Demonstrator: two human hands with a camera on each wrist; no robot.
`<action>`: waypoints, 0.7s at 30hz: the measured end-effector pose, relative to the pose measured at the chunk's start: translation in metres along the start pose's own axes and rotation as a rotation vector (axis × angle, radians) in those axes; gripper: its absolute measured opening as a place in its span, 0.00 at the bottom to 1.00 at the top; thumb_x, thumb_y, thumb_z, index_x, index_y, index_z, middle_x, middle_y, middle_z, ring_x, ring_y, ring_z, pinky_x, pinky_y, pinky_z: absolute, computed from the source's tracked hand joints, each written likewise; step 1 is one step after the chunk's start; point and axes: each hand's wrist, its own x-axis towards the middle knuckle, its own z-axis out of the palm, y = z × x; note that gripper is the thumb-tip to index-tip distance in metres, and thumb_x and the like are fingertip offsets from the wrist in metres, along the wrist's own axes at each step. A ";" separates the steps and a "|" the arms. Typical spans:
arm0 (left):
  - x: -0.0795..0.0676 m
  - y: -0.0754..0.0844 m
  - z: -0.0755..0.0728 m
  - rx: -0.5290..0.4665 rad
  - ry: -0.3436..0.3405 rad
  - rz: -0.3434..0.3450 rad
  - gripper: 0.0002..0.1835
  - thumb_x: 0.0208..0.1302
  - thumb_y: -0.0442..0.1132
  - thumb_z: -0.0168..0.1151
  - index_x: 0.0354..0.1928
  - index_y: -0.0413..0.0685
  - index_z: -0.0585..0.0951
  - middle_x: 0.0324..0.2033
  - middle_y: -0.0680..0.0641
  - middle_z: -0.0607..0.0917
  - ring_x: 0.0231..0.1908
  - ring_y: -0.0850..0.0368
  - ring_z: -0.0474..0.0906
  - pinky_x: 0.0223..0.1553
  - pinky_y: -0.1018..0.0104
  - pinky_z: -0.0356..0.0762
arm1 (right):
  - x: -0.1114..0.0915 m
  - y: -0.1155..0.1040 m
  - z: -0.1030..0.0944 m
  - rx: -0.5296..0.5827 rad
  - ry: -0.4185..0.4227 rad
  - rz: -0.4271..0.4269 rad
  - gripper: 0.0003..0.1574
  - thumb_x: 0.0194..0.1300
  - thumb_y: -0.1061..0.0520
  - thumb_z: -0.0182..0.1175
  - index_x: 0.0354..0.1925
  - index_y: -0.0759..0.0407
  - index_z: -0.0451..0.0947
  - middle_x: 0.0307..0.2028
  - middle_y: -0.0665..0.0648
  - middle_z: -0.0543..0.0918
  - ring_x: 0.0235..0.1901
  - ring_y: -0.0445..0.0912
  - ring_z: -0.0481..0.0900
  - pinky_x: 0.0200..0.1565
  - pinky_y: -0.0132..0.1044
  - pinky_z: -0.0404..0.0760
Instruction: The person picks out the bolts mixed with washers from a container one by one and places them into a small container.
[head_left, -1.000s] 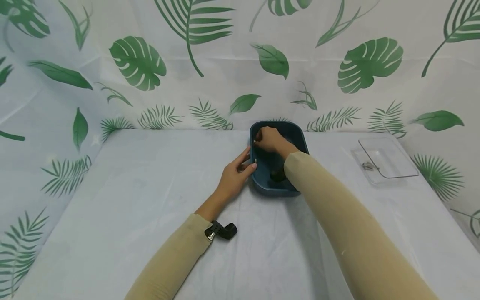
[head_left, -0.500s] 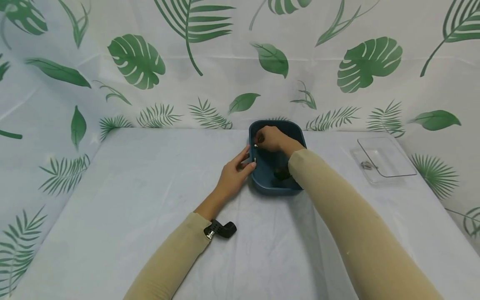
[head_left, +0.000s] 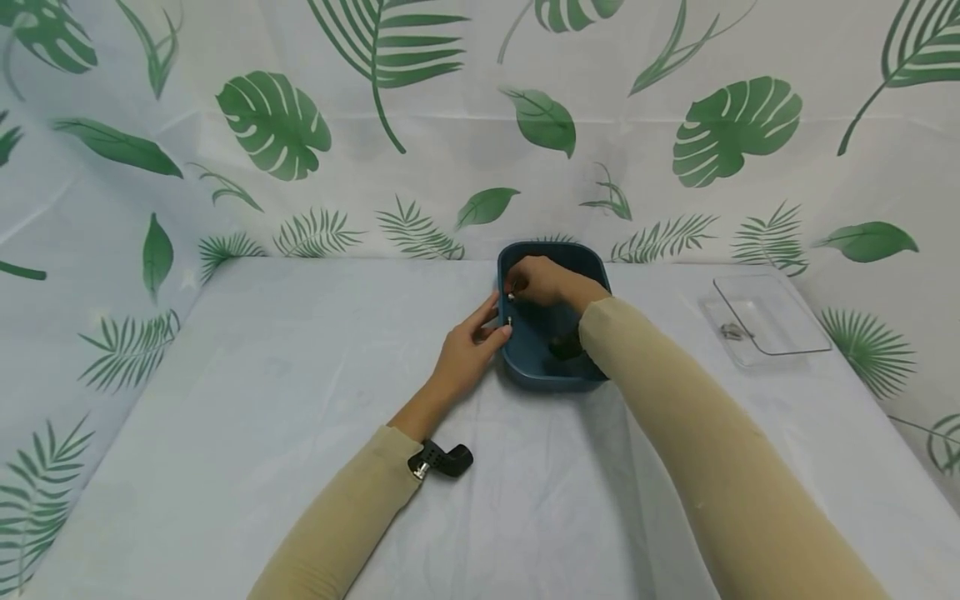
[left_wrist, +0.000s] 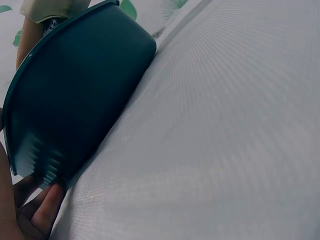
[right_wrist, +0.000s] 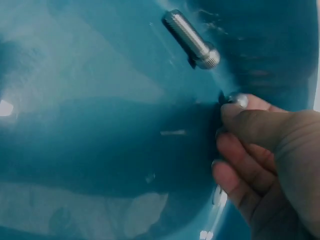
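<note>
A dark blue plastic basin (head_left: 555, 384) stands at the back of the table. My left hand (head_left: 467, 354) grips its left wall, thumb at the rim and fingers outside; the left wrist view shows those fingers (left_wrist: 47, 207) against the outer wall. Inside the basin, my right hand (head_left: 542, 280) pinches a silver bolt between thumb and fingertips. Only the shiny end of the held bolt (right_wrist: 241, 100) shows in the right wrist view. Close by on the basin floor lies another silver bolt (right_wrist: 190, 40), with a threaded shank and a knurled round head.
A clear plastic box (head_left: 772, 321) with a dark-edged rim stands at the right of the table, with a few small metal pieces (head_left: 733, 331) in it. A white cloth (head_left: 300, 375) covers the table, and a leaf-printed sheet (head_left: 435, 125) hangs behind it.
My right hand has shifted very slightly inside the basin, and the silver end at its fingertips sits a little nearer the other bolt. My left hand has kept its place.
</note>
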 end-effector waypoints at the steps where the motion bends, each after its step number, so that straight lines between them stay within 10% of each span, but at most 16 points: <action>1: 0.000 -0.001 0.001 0.004 0.001 0.001 0.33 0.75 0.48 0.58 0.78 0.65 0.62 0.71 0.44 0.74 0.62 0.47 0.81 0.62 0.50 0.78 | -0.001 0.001 -0.001 -0.002 -0.005 -0.007 0.11 0.72 0.62 0.59 0.49 0.62 0.83 0.49 0.63 0.86 0.51 0.54 0.83 0.56 0.50 0.81; 21: -0.001 0.001 0.002 0.027 0.033 0.024 0.33 0.74 0.48 0.60 0.78 0.62 0.63 0.69 0.44 0.76 0.60 0.47 0.83 0.60 0.50 0.80 | -0.076 0.019 -0.049 0.073 -0.044 -0.059 0.10 0.71 0.62 0.61 0.49 0.61 0.83 0.45 0.61 0.87 0.45 0.49 0.83 0.52 0.47 0.83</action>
